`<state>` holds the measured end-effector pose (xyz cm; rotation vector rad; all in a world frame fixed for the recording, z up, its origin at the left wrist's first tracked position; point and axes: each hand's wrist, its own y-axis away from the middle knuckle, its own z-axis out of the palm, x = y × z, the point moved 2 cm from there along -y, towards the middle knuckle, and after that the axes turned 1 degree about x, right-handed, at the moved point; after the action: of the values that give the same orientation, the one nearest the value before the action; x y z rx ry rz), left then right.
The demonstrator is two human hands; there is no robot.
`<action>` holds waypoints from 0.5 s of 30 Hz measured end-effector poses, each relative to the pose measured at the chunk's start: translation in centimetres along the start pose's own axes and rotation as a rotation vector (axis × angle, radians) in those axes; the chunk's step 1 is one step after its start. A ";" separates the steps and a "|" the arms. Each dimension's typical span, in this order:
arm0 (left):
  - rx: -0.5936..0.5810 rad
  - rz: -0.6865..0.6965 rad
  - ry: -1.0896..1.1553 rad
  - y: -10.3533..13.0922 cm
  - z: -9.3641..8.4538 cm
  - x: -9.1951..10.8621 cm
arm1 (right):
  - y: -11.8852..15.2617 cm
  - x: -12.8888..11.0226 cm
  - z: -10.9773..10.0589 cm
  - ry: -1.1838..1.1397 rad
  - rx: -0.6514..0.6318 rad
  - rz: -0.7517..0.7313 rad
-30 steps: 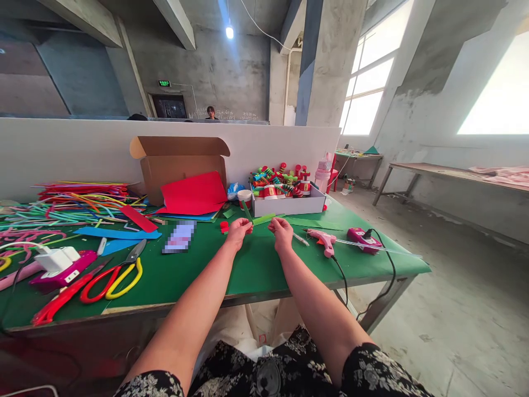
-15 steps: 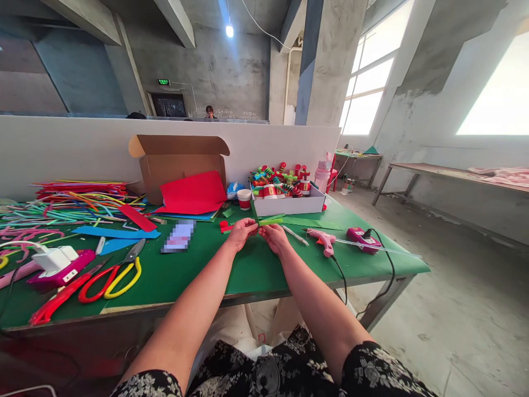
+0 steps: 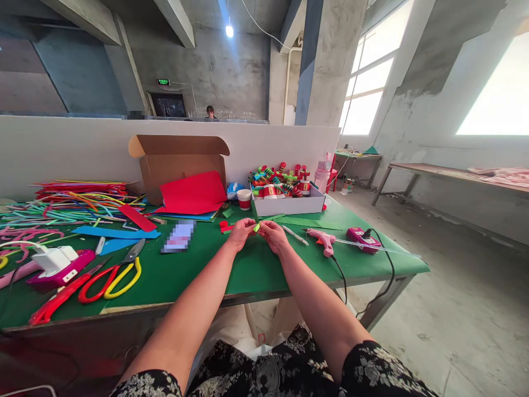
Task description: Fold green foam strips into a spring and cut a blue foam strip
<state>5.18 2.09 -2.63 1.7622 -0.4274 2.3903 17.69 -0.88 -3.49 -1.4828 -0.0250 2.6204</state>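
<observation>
Both hands meet over the green table, just in front of the white box (image 3: pixel 289 206) of small colourful figures. Between their fingertips is a small folded green strip (image 3: pixel 257 226), bright green at its lower end, with a darker part standing up. My left hand (image 3: pixel 242 234) pinches it from the left, fingers closed. From the right, my right hand (image 3: pixel 273 235) holds its lower end between thumb and fingers. Small red pieces (image 3: pixel 225 226) lie just left of my left hand. A white pen-like stick (image 3: pixel 295 235) rests to the right of my right hand.
A pink glue gun (image 3: pixel 324 241) with a cable and a magenta power block (image 3: pixel 363 240) lie at the right. Scissors (image 3: pixel 124 273), a phone (image 3: pixel 178 236), blue strips and many pipe cleaners (image 3: pixel 78 204) cover the left. Behind are a paper cup (image 3: pixel 244 199) and cardboard box (image 3: pixel 182 165).
The bright green part that stretched rightward over my right fingers now shows only as a short folded piece between the fingertips. Both hands have stayed almost in place.
</observation>
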 end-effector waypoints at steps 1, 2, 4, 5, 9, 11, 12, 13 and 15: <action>-0.002 0.000 0.000 0.0 0.0 0.0 | 0.0 0.0 0.0 0.007 0.002 -0.005; -0.007 0.003 0.002 0.0 0.0 0.0 | 0.1 -0.1 0.1 0.014 0.004 -0.012; -0.021 0.018 0.010 0.0 0.0 0.0 | 0.1 -0.1 0.2 0.029 0.010 -0.029; -0.024 0.028 0.012 0.0 0.0 -0.1 | 0.1 -0.1 0.2 0.037 0.014 -0.039; -0.003 0.031 0.012 -0.1 -0.1 -0.4 | 0.1 -0.1 0.3 0.078 0.040 -0.079; 0.008 0.012 0.018 -0.2 -0.2 -0.5 | 0.1 0.0 0.2 0.102 0.056 -0.094; 0.011 0.004 0.021 -0.3 -0.3 -0.6 | 0.0 0.0 0.2 0.114 0.063 -0.099; 0.011 -0.004 0.022 -0.3 -0.3 -0.6 | 0.0 0.0 0.2 0.125 0.070 -0.103; 0.004 -0.012 0.020 -0.4 -0.4 -0.6 | -0.1 0.0 0.2 0.145 0.078 -0.108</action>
<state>5.11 2.61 -3.28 1.7365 -0.4092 2.3998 17.52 -0.82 -3.43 -1.5940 0.0104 2.3962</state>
